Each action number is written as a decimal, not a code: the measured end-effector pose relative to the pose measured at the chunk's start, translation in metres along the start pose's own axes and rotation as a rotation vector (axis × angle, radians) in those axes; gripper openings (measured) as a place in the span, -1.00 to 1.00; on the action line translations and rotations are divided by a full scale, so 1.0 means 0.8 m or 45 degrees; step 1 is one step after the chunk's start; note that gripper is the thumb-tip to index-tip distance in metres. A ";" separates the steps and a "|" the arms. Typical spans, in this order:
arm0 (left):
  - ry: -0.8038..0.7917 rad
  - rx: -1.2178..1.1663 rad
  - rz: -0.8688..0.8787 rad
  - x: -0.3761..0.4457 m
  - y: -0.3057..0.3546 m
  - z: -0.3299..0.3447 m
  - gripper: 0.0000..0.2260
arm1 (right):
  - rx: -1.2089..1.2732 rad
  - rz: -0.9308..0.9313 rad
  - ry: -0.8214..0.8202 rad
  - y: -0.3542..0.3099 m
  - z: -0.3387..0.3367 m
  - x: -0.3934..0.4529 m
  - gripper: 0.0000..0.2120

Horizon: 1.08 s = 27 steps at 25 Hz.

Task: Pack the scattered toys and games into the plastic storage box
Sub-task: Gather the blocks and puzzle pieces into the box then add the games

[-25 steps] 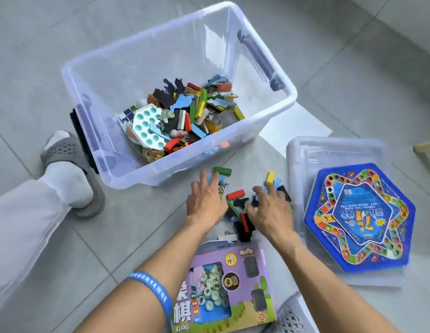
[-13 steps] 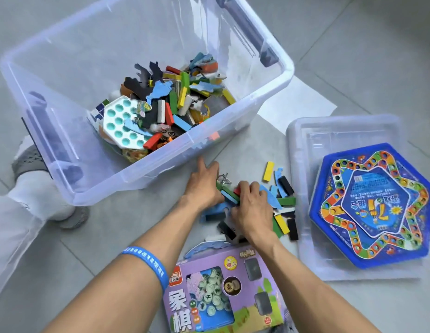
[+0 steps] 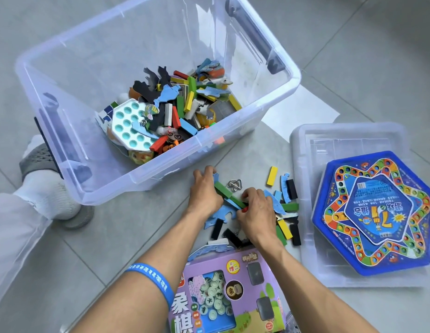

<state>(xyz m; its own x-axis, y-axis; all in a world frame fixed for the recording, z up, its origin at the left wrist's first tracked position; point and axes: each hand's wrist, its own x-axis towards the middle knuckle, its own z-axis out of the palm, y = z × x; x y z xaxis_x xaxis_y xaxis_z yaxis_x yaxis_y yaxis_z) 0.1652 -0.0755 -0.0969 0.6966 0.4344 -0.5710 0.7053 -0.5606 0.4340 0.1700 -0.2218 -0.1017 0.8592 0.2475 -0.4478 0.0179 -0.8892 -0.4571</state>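
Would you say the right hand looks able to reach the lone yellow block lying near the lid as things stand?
Probably yes. The yellow block lies alone on bare floor just beyond the right hand, with nothing stacked on it. That hand is busy gathering pieces, though, so it would need to let go first.

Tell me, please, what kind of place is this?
Probably a room floor at home: large grey floor tiles, a clear plastic storage box half-filled with toys, and a purple cardboard chess-game box lying on the tiles.
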 end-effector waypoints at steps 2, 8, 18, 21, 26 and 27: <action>0.035 -0.028 0.041 0.001 -0.004 0.004 -0.64 | -0.089 0.004 -0.042 -0.002 0.000 0.001 -0.80; 0.084 -0.377 -0.125 0.000 -0.009 0.014 -0.82 | -0.116 -0.104 -0.030 -0.020 0.006 -0.002 -0.80; 0.123 -1.365 -0.352 -0.131 0.005 -0.090 -0.78 | 1.764 0.575 -0.042 -0.092 -0.103 -0.041 -0.75; 0.209 -1.573 -0.101 -0.173 0.037 -0.172 -0.80 | 2.160 0.304 -0.058 -0.163 -0.192 -0.081 -0.76; 0.371 -1.470 0.046 -0.156 0.095 -0.314 -0.65 | 1.726 0.331 -0.254 -0.309 -0.281 -0.066 -0.96; 0.363 -1.298 -0.007 -0.153 0.097 -0.324 -0.47 | 1.587 0.321 -0.281 -0.317 -0.289 -0.061 -0.90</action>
<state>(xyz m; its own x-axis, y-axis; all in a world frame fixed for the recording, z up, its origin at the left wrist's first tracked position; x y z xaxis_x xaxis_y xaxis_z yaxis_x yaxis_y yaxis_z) 0.1690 0.0109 0.1875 0.6048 0.6586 -0.4477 0.3934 0.2416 0.8870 0.2420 -0.0971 0.2140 0.6646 0.2905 -0.6884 -0.7209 0.0072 -0.6930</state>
